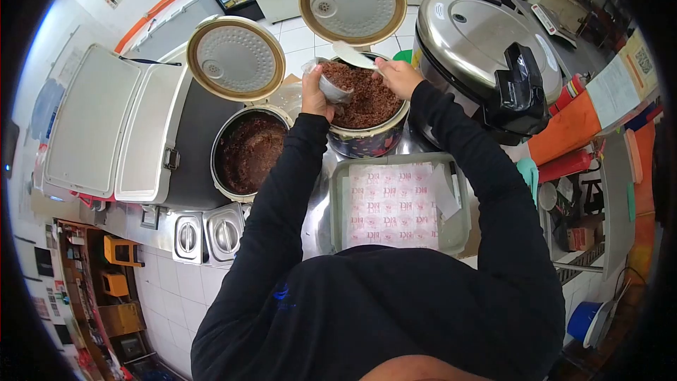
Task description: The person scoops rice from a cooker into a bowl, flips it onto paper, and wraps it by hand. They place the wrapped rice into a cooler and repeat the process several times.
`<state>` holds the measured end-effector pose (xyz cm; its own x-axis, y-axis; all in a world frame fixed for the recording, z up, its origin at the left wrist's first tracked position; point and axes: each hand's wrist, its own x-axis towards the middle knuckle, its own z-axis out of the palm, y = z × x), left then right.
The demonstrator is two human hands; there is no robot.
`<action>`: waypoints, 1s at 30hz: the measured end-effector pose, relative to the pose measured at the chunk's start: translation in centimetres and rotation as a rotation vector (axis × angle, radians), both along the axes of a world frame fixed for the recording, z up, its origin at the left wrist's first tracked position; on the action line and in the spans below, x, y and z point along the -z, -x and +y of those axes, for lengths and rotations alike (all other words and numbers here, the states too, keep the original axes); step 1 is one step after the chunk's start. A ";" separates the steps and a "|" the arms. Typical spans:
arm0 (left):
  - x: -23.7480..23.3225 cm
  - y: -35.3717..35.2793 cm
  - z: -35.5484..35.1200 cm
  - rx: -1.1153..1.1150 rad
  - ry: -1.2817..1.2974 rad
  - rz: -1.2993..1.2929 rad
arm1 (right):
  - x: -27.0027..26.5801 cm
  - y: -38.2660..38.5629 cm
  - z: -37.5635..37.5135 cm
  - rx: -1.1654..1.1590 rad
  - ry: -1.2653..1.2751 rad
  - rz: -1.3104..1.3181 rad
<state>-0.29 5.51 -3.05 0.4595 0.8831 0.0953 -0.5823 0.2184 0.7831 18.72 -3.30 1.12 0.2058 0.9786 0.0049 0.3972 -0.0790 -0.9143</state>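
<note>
My left hand [315, 95] is closed around a small greyish bowl [334, 89] filled with reddish-brown rice, tilted over the open rice cooker [367, 142]. Clear plastic shows at the bowl's edge. In my right hand [400, 77], a white rice paddle [355, 56] is gripped by its handle, its blade pointing left above the bowl. More reddish-brown rice [374, 102] fills the cooker's pot below both hands. Behind it stands the cooker's raised round lid [354, 1].
A second open cooker [250, 152] at left holds some rice. Printed paper sheets [393, 204] lie in a tray [458, 240] before me. A large closed steel cooker [486, 42] stands right, an open cooler box [187, 141] left, and lidded steel containers [224, 233] at the table edge.
</note>
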 end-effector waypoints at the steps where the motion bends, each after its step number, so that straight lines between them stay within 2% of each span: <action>1: 0.2 0.0 0.1 0.023 0.091 -0.110 | -0.3 0.6 -0.1 -0.023 0.138 0.061; 2: 0.4 -0.2 0.1 0.018 0.045 -0.103 | -0.5 1.2 -0.3 -0.045 0.274 0.120; 3: 0.4 -0.4 -0.2 0.014 0.001 -0.099 | -0.2 2.0 -1.0 -0.196 0.016 -0.199; 4: 0.4 -0.5 -0.5 0.009 -0.043 -0.095 | 0.7 2.5 -0.8 -0.252 -0.032 -0.308; 9: -0.1 -0.5 -1.7 -0.044 0.033 -0.079 | -1.5 4.4 -3.7 -0.248 0.185 -0.036; 12: -0.4 -0.4 -2.3 -0.003 0.053 -0.087 | -0.7 4.2 -3.6 -0.322 0.273 0.003; 15: -1.1 -0.4 -3.0 0.048 0.075 -0.085 | -0.4 3.3 -3.0 -0.371 0.289 -0.089; 21: -1.8 -0.1 -3.2 0.113 0.078 -0.058 | 0.5 2.3 -2.2 -0.349 0.381 -0.055; 24: -2.3 0.3 -3.5 0.119 0.075 -0.032 | 2.7 2.1 -1.7 -0.299 0.032 -0.218; 27: -1.8 0.4 -3.5 0.108 0.122 -0.069 | 3.3 2.0 -1.6 -0.219 -0.036 -0.300; 30: -1.8 1.2 -3.6 0.038 0.173 -0.094 | 3.5 0.5 -1.5 -0.203 0.062 -0.354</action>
<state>-1.45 1.88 -1.26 0.4888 0.8723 -0.0126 -0.6399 0.3683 0.6745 18.24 -4.81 -2.36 0.0052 0.9998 -0.0194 0.6993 -0.0175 -0.7146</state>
